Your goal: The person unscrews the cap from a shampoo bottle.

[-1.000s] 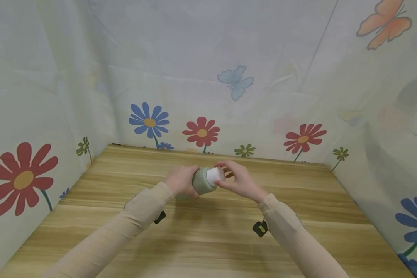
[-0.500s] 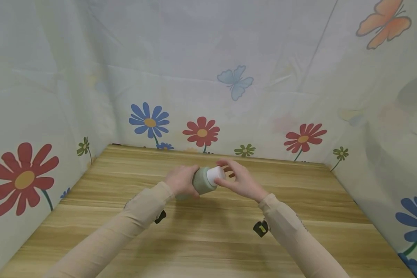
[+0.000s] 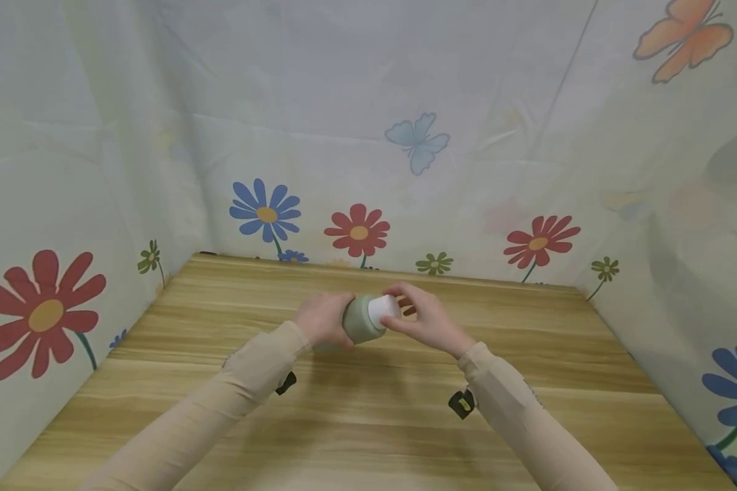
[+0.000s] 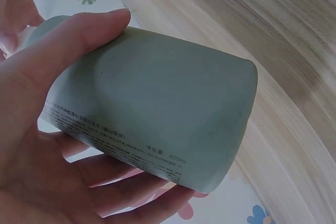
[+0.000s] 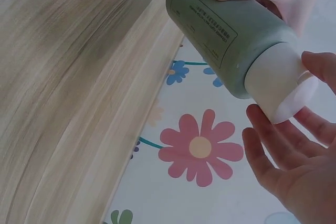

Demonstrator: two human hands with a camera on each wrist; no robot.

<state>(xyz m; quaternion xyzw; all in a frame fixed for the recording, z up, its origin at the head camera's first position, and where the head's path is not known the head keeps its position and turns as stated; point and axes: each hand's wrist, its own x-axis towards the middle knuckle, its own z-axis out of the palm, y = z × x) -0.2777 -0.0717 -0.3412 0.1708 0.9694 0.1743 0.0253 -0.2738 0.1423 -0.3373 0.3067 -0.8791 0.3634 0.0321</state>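
Note:
A grey-green bottle (image 3: 359, 321) with small printed text is held tilted above the table, its white cap (image 3: 382, 311) pointing right. My left hand (image 3: 325, 319) grips the body, thumb on one side and fingers round the other; the left wrist view shows the bottle's broad base end (image 4: 231, 124) sticking out past that hand. On the cap, my right hand (image 3: 426, 319) has its thumb on one side and fingertips on the other. Seen from the right wrist, the cap (image 5: 275, 80) sits against the bottle's shoulder, and the right hand's fingers (image 5: 283, 150) are bent around it.
The wood-grain tabletop (image 3: 368, 423) spreads below both hands. A pale curtain (image 3: 319, 88) printed with flowers and butterflies surrounds the table at the back and sides. A small black device (image 3: 462, 404) hangs at the right sleeve.
Both hands keep their places on the bottle and cap. Only a slight shift of the whole head view is visible.

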